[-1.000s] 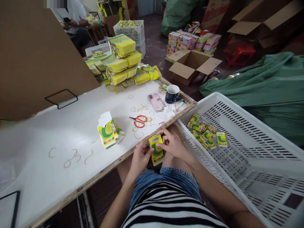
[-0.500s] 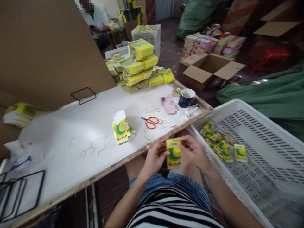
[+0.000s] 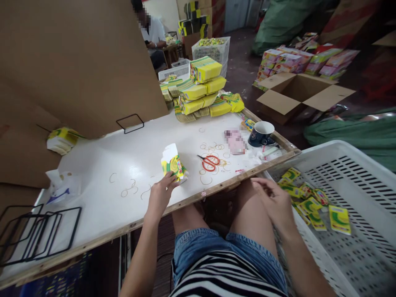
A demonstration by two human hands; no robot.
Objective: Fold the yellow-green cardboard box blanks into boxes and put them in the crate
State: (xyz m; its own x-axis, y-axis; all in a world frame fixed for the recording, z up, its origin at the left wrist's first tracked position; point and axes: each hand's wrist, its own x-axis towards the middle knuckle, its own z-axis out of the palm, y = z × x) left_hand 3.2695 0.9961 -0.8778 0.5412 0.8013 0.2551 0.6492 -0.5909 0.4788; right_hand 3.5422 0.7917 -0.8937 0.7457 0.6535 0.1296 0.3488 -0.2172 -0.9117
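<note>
On the white table (image 3: 102,165), a small pile of yellow-and-green printed cartons (image 3: 172,164) with white flaps lies near the front edge. My left hand (image 3: 161,192) has its fingertips closed on the pile's near-left corner. My right hand (image 3: 274,202) hovers over my right thigh, beside the white crate (image 3: 349,150). Its fingers are loosely bent and apart, and nothing shows in them. Several yellow-green cartons (image 3: 309,205) lie inside that crate. Red-handled scissors (image 3: 210,162) rest among scattered rubber bands (image 3: 223,162), to the right of the pile.
Bundles of yellow cartons (image 3: 201,88) are stacked at the table's far end. A dark mug (image 3: 261,134) and a pink blurred object (image 3: 235,141) sit near the right edge. Black wire frames (image 3: 58,231) stand at left. Beyond are an open cardboard box (image 3: 303,90) and a seated person (image 3: 153,35).
My left hand has moved left to the carton pile. My right hand has shifted right, toward the crate. The carton held between both hands is no longer in them. The view has turned left.
</note>
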